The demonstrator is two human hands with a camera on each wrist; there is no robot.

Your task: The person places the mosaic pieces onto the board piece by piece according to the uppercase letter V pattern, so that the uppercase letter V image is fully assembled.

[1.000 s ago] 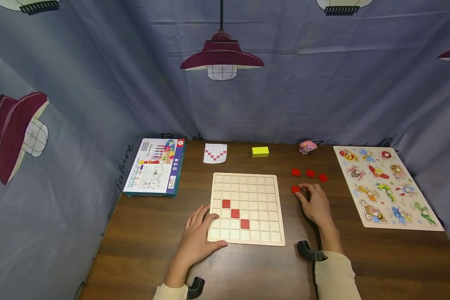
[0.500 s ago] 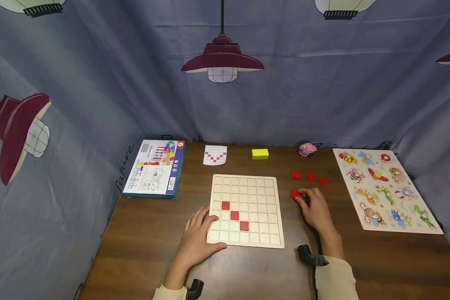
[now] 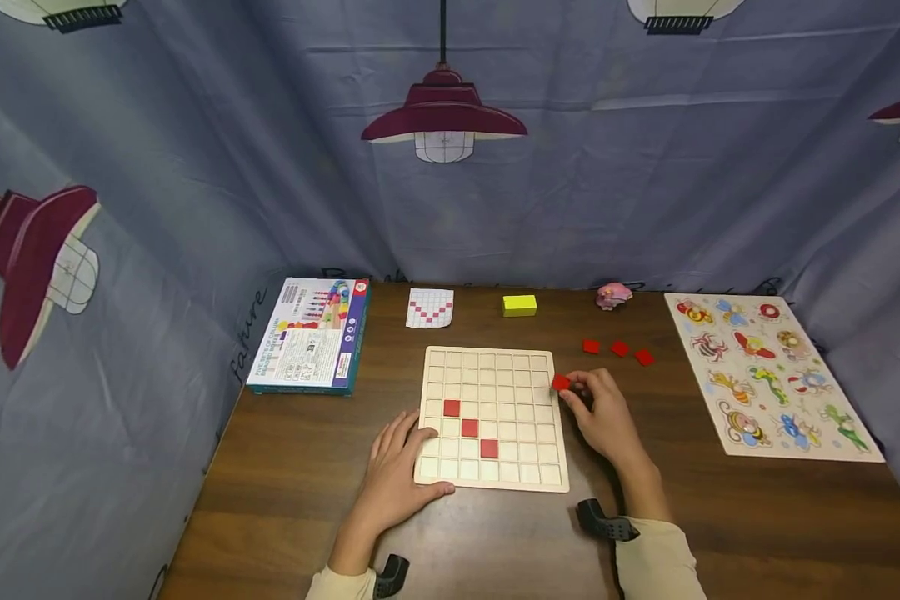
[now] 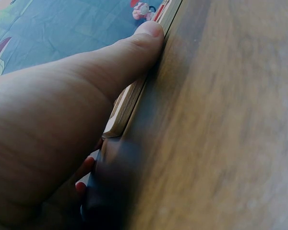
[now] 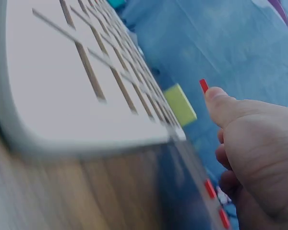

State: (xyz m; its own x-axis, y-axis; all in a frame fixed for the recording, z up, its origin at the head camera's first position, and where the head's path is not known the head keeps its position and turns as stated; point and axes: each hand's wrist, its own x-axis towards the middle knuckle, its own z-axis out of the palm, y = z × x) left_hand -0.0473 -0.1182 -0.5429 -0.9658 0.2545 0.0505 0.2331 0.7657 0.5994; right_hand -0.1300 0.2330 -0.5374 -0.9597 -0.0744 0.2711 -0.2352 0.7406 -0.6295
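My right hand (image 3: 603, 412) pinches a red square tile (image 3: 560, 382) between thumb and fingertips, at the right edge of the wooden grid board (image 3: 517, 379). In the right wrist view the tile (image 5: 204, 86) stands out past the thumb tip, above the level of the board. Three red tiles, one of them a red square (image 3: 469, 428), sit in the board's cells in a diagonal line. At the board's near left corner my left hand (image 3: 393, 475) rests with fingers stretched along the left side, thumb against the front edge. The left wrist view shows that thumb (image 4: 134, 52) touching the board's side.
Three loose red tiles (image 3: 619, 348) lie right of the board. Behind it are a pattern card (image 3: 430, 308), a yellow block (image 3: 520, 306) and a small pink figure (image 3: 613, 295). A boxed game (image 3: 311, 333) lies left, an insect puzzle board (image 3: 776, 375) right.
My right hand has lifted a red tile off the table on the right and carried it left to the board's edge. The left hand has stayed in place.
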